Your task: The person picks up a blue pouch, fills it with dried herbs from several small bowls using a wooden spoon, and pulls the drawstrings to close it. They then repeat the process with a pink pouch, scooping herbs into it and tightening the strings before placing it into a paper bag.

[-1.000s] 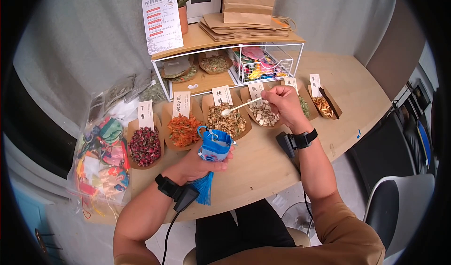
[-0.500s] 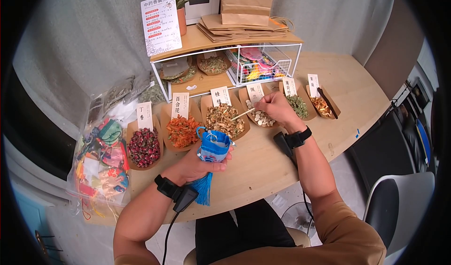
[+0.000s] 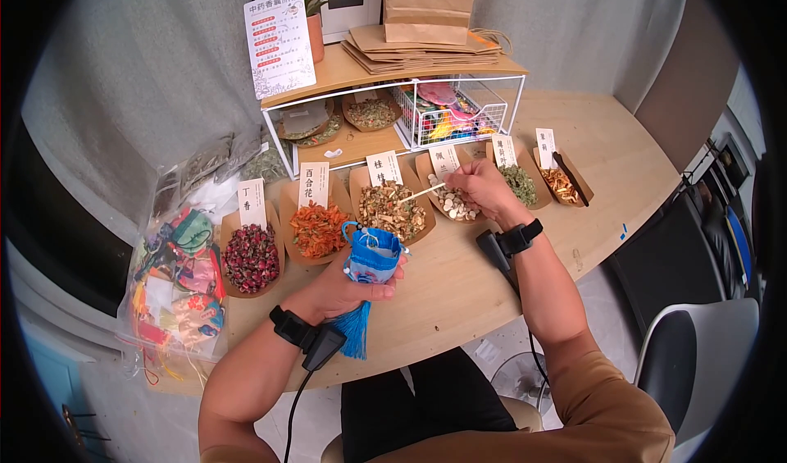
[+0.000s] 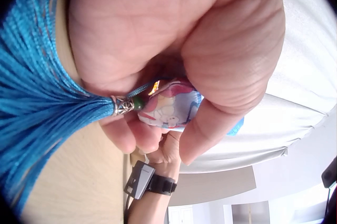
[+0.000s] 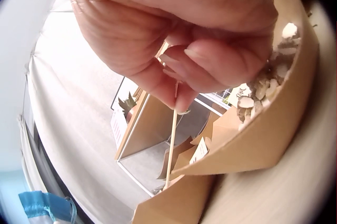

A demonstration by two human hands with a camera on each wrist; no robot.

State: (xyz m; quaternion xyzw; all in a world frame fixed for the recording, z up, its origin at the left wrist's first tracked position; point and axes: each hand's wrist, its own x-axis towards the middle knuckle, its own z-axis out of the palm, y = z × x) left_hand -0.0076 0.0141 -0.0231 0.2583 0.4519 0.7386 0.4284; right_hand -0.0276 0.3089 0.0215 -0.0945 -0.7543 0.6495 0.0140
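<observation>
My left hand (image 3: 334, 289) grips a small blue drawstring pouch (image 3: 373, 260), its mouth upward and a blue tassel (image 3: 352, 332) hanging below. In the left wrist view, the printed side of the pouch (image 4: 176, 109) shows between thumb and fingers. My right hand (image 3: 485, 191) pinches the end of a thin pale spoon (image 3: 423, 192). The spoon's tip dips into a paper tray of tan dried chips (image 3: 393, 215) and is hidden among them. Under the right hand lies a tray of pale round slices (image 3: 457, 205), partly covered by the fingers.
To the left stand trays of red rosebuds (image 3: 252, 258) and orange petals (image 3: 318, 227). Trays of green leaves (image 3: 518, 186) and brownish pieces (image 3: 561, 186) are on the right. A shelf (image 3: 328, 82) with a wire basket (image 3: 455, 118) stands behind. A plastic bag of pouches (image 3: 182, 274) lies far left.
My right hand has moved down, and the spoon's bowl has gone from above the tan chips into them. The left hand holds the pouch in nearly the same place.
</observation>
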